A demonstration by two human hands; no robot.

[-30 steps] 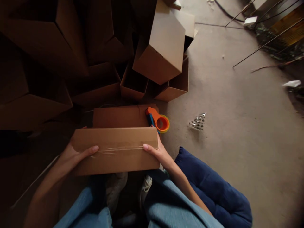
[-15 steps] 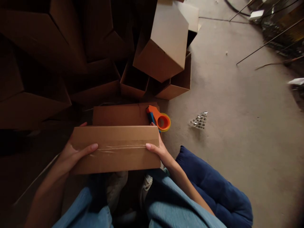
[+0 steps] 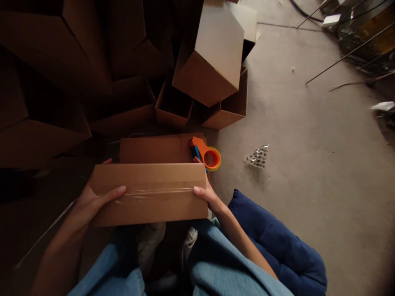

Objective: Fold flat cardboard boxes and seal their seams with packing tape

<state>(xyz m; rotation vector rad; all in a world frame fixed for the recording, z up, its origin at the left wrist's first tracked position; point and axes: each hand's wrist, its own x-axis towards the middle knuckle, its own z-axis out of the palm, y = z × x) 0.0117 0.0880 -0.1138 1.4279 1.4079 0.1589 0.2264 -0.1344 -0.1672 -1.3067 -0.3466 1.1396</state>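
I hold a long brown cardboard box [image 3: 154, 205] above my knees, its top seam closed with clear tape. My left hand [image 3: 92, 199] grips the box's left end, thumb lying on the taped seam. My right hand [image 3: 208, 193] grips the right end, thumb tip on the tape's end. Just beyond the box lies a flat piece of cardboard [image 3: 154, 149] on the floor. An orange tape dispenser [image 3: 206, 155] with a blue part rests at its right edge, close behind my right hand.
A heap of empty cardboard boxes [image 3: 212, 61] fills the far left and centre. A blue cushion [image 3: 277, 242] lies under my right leg. A crumpled shiny wrapper [image 3: 258, 156] lies on the concrete floor [image 3: 308, 144]; metal rods [image 3: 339, 53] cross the far right.
My right thumb has slid a little to the right along the tape, toward the box's end. The box and my left hand have hardly moved.
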